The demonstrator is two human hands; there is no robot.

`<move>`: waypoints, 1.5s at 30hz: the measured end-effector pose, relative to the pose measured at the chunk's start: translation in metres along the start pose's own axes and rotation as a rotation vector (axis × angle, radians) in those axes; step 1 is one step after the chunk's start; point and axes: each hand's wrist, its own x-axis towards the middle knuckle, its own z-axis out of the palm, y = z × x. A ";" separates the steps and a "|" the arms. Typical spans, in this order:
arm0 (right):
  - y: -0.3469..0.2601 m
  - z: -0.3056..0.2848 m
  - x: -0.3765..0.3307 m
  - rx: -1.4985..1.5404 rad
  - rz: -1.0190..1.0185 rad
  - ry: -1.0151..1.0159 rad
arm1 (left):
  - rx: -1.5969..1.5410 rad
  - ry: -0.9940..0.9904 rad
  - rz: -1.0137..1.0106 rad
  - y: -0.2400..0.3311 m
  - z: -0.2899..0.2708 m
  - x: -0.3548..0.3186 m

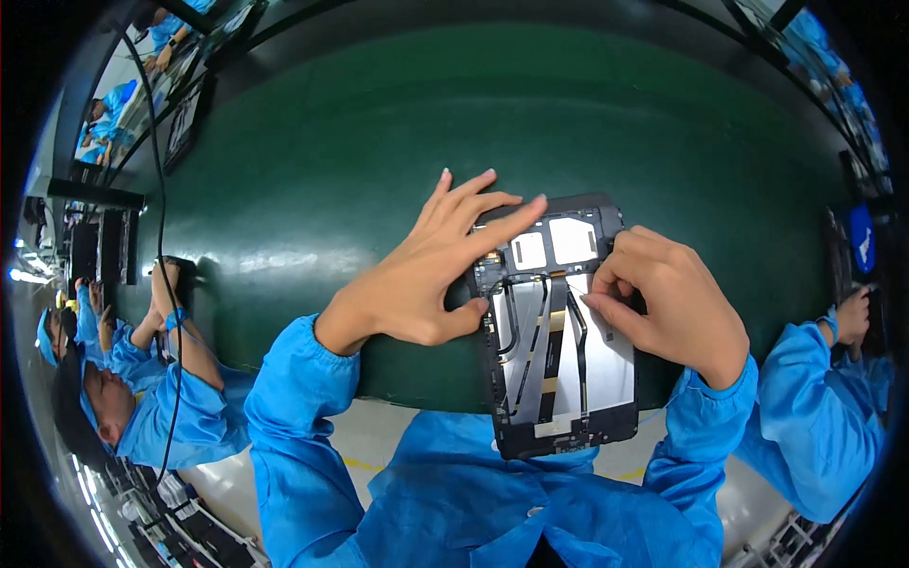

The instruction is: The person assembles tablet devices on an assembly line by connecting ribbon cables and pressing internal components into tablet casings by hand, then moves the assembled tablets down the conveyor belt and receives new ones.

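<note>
An opened tablet (620, 379) lies at the table's near edge, its lower end jutting toward me. Inside its black frame are a silver plate, thin black cables and two white patches near the far end. My left hand (426, 256) rests on the tablet's upper left side with fingers spread; its thumb touches the left edge and its index finger reaches across the far part. Curled in a pinch over the tablet's right side is my right hand (668, 293), thumb tip above the silver plate. Whatever its fingertips hold, if anything, is hidden.
The green table (379, 123) stretches away ahead. A co-worker in blue (161, 407) sits to the left, forearms on the table, and another person's blue sleeve (805, 417) is at the right. A black cable (163, 237) hangs down the left side. Black frame bars border the far edge.
</note>
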 end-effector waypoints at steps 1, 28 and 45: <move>-0.001 0.001 0.000 0.001 -0.006 0.000 | 0.030 -0.007 0.004 0.000 0.001 0.000; -0.010 0.009 0.000 -0.131 -0.081 0.020 | 0.079 0.143 0.037 0.002 0.017 -0.006; 0.000 0.025 0.018 -0.003 -0.066 0.184 | -0.004 0.287 -0.008 -0.002 0.026 -0.005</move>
